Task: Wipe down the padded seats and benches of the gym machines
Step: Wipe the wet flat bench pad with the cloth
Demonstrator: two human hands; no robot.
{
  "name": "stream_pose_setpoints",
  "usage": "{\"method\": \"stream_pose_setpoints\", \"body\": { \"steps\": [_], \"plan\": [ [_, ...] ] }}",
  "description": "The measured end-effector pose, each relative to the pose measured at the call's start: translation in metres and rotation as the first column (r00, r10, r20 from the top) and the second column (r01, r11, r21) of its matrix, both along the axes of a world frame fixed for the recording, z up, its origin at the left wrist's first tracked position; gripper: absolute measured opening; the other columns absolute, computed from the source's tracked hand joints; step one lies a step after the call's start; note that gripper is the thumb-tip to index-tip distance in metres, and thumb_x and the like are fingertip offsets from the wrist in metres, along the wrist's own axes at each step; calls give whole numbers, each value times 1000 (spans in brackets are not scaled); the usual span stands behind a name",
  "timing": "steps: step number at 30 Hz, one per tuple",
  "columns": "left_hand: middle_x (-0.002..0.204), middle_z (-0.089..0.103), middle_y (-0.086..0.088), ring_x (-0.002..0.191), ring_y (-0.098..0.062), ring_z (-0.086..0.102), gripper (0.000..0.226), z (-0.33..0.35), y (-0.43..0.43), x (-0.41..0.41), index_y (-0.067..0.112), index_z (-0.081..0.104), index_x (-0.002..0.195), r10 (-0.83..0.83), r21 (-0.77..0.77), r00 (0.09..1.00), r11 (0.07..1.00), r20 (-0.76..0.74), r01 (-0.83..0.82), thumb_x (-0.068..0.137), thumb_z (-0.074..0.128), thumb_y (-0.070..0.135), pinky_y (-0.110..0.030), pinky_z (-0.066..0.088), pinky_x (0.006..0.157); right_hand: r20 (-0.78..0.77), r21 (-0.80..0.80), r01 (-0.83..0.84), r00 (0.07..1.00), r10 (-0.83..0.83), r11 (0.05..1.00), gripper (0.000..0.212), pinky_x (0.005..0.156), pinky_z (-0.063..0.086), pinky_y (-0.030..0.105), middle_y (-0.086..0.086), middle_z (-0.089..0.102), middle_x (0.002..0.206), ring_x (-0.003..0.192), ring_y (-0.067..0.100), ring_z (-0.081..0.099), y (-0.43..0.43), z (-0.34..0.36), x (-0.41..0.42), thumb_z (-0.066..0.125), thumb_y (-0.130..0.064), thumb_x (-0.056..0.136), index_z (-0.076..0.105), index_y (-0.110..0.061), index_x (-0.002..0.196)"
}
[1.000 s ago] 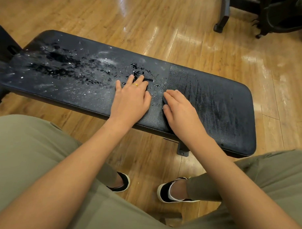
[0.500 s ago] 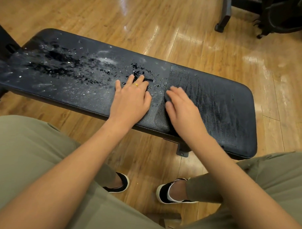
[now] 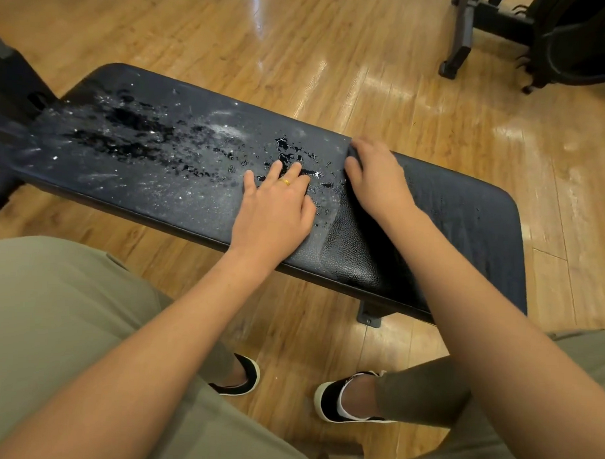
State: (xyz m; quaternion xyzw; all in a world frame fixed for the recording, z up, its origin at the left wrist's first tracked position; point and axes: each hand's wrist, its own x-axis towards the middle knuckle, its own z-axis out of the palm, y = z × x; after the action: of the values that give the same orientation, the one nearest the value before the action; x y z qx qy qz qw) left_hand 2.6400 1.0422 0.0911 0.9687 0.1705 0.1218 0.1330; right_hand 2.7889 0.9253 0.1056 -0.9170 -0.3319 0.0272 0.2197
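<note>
Wood floor (image 3: 334, 76) all round, w/ a black machine frame (image 3: 462, 39) at 1 o'clock, well apart from the work. The bench (image 3: 466, 214) is the job: a long black padded one lying across the view from 10 o'clock to 4 o'clock, in front of the seated person's knees. Its 3–4 o'clock half looks dark and wiped, while the 9–10 o'clock half is dull, streaked and speckled, w/ wet blotches (image 3: 133, 127) thickest toward 10 o'clock and a few more near centre. The left hand (image 3: 274, 211) lies flat on the pad at centre, fingers (image 3: 277, 170) straight and slightly spread, holding nothing, prob. just steadying. The right hand (image 3: 378, 184) is just beside it at 2 o'clock from it, fingers (image 3: 362, 145) straight, close together and pressed down right on the clean/dirty line. There's a dark ridge at the tips; can't tell if that's a dark cloth under the palm or only the pad. A gold ring (image 3: 286, 182) sits on a left finger, touching the wet bit. To do this step well, IMO: keep the right palm flat w/ even pressure, stroke across the pad's full width from far edge to near edge, and overlap each pass a little toward 9 o'clock. Shift the left hand off the dirty zone first so nothing is skipped under it. Mind the rounded edges and corners, esp. the 10 o'clock end, and don't drag wet grit back over the clean half.
</note>
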Motion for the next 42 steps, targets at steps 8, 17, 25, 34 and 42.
{"method": "stream_pose_setpoints", "body": {
  "steps": [8,17,25,34,42],
  "plan": [
    [148,50,-5,141,-28,40,42,-1,1,0,13,60,132,-2,30,1000,1000,-11,2,98,39,29,-63,29,110,-170,-149,-225,965,199,963,65,125,8,41,12,13,164,154,28,3,-49,4,-42,50,-21,99,22,-2,155],
    [149,49,-5,142,-27,38,42,1,-1,0,15,58,133,-4,10,1000,1000,-12,4,99,39,30,-63,26,112,-26,-18,-192,981,191,981,50,121,23,39,8,34,158,151,24,21,-43,3,-30,53,-28,101,43,-6,145],
    [149,50,-4,141,-27,39,41,0,-1,1,15,58,132,-4,22,1000,1000,-9,4,99,39,29,-63,26,111,43,-38,-258,965,260,965,45,116,13,18,7,43,151,146,22,30,-63,0,-72,53,-25,102,49,-5,142],
    [148,50,-3,139,-26,41,41,1,0,1,16,58,131,-6,22,1000,1000,-17,6,98,37,30,-63,28,110,45,7,-169,985,169,986,44,119,29,39,10,47,147,143,26,35,-45,-7,-70,53,-21,100,51,-3,140],
    [147,51,-4,139,-26,42,40,-1,1,2,16,59,129,-8,39,1000,999,-10,8,97,38,30,-64,30,109,86,-24,-384,919,384,923,52,120,18,21,11,51,145,140,26,39,-86,-7,-117,49,-37,98,54,-2,137]
  ]
}}
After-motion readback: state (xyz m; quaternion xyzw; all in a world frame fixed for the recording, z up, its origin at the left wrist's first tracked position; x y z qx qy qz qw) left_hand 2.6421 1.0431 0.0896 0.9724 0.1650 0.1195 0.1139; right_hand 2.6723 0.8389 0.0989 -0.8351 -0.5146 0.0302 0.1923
